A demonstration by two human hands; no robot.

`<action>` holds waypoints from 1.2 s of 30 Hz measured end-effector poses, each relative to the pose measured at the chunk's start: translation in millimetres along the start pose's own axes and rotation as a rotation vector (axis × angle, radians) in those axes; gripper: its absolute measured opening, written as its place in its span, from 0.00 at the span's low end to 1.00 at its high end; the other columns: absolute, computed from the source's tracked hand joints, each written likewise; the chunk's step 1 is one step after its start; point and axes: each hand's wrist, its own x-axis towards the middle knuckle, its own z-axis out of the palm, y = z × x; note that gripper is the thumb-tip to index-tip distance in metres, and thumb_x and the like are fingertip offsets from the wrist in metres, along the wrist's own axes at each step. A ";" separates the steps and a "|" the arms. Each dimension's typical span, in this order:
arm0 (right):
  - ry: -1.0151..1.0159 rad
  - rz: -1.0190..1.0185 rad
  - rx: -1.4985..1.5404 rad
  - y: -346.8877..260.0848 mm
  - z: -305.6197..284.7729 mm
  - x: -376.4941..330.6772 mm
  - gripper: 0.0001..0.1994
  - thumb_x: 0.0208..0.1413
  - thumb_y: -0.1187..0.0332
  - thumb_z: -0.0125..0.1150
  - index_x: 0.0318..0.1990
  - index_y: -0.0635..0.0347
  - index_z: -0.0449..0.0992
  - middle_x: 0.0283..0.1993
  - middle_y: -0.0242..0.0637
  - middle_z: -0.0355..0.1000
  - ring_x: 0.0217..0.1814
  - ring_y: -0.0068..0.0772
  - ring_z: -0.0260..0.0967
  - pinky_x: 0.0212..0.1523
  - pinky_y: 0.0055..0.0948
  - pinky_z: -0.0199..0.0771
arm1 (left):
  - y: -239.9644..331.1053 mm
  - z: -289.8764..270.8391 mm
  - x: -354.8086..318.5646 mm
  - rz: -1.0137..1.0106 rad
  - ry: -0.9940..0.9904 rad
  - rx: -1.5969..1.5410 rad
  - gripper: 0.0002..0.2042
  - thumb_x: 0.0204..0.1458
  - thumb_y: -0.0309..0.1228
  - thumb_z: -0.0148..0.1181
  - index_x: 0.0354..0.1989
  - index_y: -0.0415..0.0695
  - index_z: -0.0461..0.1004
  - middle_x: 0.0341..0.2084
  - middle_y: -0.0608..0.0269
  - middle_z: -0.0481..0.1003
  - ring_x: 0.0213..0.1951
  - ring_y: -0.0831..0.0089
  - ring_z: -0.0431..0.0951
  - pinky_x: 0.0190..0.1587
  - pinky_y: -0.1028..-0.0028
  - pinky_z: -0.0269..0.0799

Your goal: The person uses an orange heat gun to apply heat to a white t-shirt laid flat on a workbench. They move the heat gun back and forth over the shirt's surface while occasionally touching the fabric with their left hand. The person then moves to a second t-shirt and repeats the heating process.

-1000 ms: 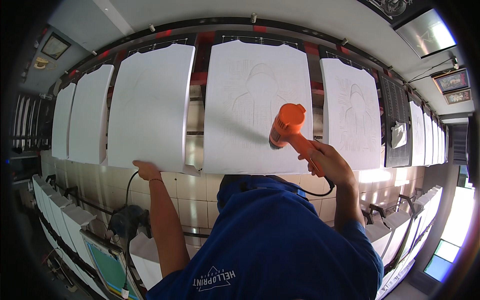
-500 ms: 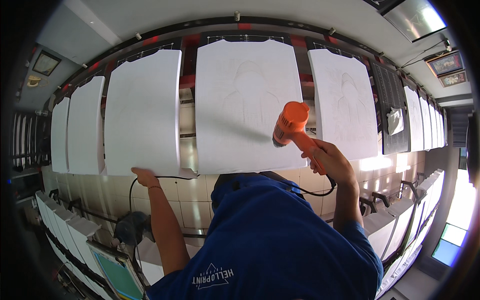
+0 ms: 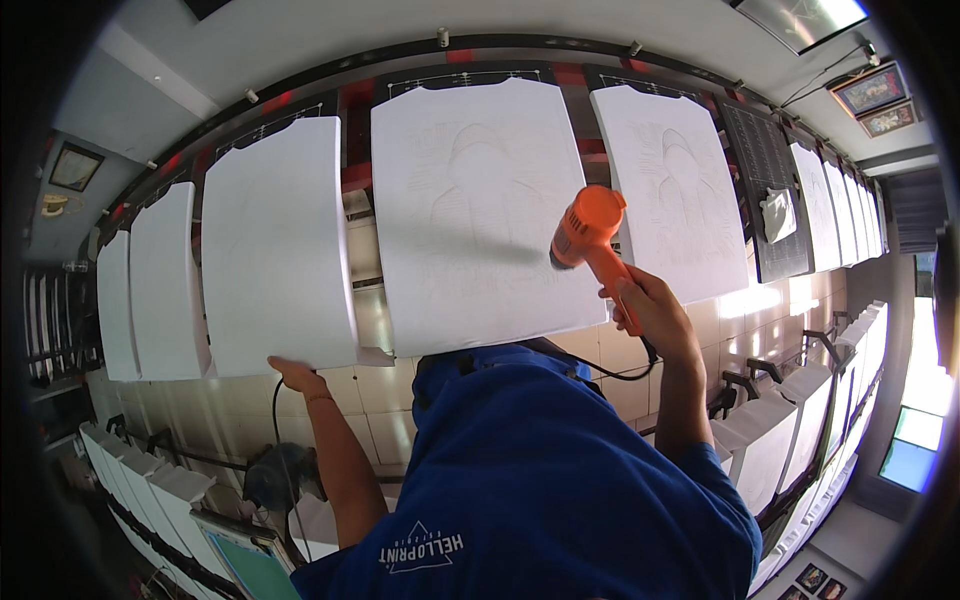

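Note:
My right hand (image 3: 652,305) is wrapped round the handle of an orange heat gun (image 3: 592,225). Its dark nozzle points left, above the white shirt panel (image 3: 450,290) laid on the middle board. Faint lines of a hooded figure show on that panel. At the lower edge of the panel to the left (image 3: 275,250), my left hand (image 3: 297,376) is closed on a black cord (image 3: 277,420), which hangs down beside my forearm. The fingertips are close to the panel's edge; whether they touch it I cannot tell.
More white panels on boards stretch left and right, one with a similar figure (image 3: 683,190). A bare dark board (image 3: 765,190) holds a crumpled white cloth (image 3: 778,216). Behind me stand another row of white-covered boards (image 3: 765,420) and a green-meshed screen frame (image 3: 250,560).
The view has turned slightly, so the row of boards tilts more. The heat gun stays over the right part of the middle panel, a little farther up it. Both hands keep their hold.

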 end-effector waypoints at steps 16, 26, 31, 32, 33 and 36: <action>0.160 -0.100 0.165 4.4 6.8 24.9 0.21 0.62 0.62 0.49 0.56 0.68 0.69 0.39 0.36 0.73 0.28 0.20 0.66 0.29 0.21 0.70 | -1.3 1.6 -1.7 -0.087 -0.389 -0.390 0.34 0.65 0.56 0.28 0.68 0.41 0.54 0.67 0.56 0.57 0.65 0.54 0.59 0.67 0.59 0.56; 0.122 -0.153 0.158 -6.8 44.6 75.6 0.16 0.63 0.56 0.52 0.45 0.61 0.74 0.29 0.31 0.71 0.26 0.19 0.68 0.24 0.20 0.69 | -27.6 -13.2 31.8 -0.132 -0.253 -0.420 0.36 0.61 0.58 0.39 0.64 0.36 0.60 0.61 0.52 0.64 0.58 0.51 0.68 0.60 0.53 0.66; -0.098 -0.211 0.160 -35.6 69.1 70.1 0.16 0.60 0.57 0.57 0.46 0.60 0.77 0.29 0.31 0.71 0.28 0.18 0.69 0.28 0.20 0.72 | -22.4 5.3 16.2 -0.075 -0.109 -0.394 0.37 0.57 0.58 0.48 0.64 0.38 0.61 0.64 0.53 0.62 0.61 0.53 0.64 0.64 0.55 0.58; -0.100 -0.207 0.145 -46.0 75.8 66.1 0.16 0.60 0.58 0.57 0.47 0.60 0.76 0.29 0.30 0.71 0.29 0.18 0.69 0.28 0.20 0.72 | -23.4 0.7 22.6 -0.068 -0.123 -0.420 0.37 0.56 0.57 0.49 0.66 0.40 0.60 0.66 0.54 0.59 0.64 0.54 0.60 0.68 0.57 0.52; -0.046 -0.230 0.146 -40.3 83.9 72.3 0.19 0.58 0.57 0.58 0.49 0.62 0.75 0.30 0.31 0.72 0.29 0.19 0.70 0.28 0.22 0.73 | -12.3 10.9 -1.1 -0.079 -0.136 -0.360 0.38 0.56 0.59 0.48 0.66 0.41 0.59 0.66 0.53 0.59 0.63 0.54 0.62 0.68 0.58 0.51; 0.197 -0.490 -0.271 -34.9 113.9 81.9 0.19 0.57 0.56 0.60 0.45 0.62 0.69 0.32 0.46 0.75 0.33 0.48 0.75 0.36 0.41 0.74 | -39.7 1.7 56.3 0.019 -0.097 -0.153 0.36 0.58 0.59 0.42 0.66 0.42 0.60 0.65 0.53 0.61 0.63 0.53 0.63 0.67 0.53 0.51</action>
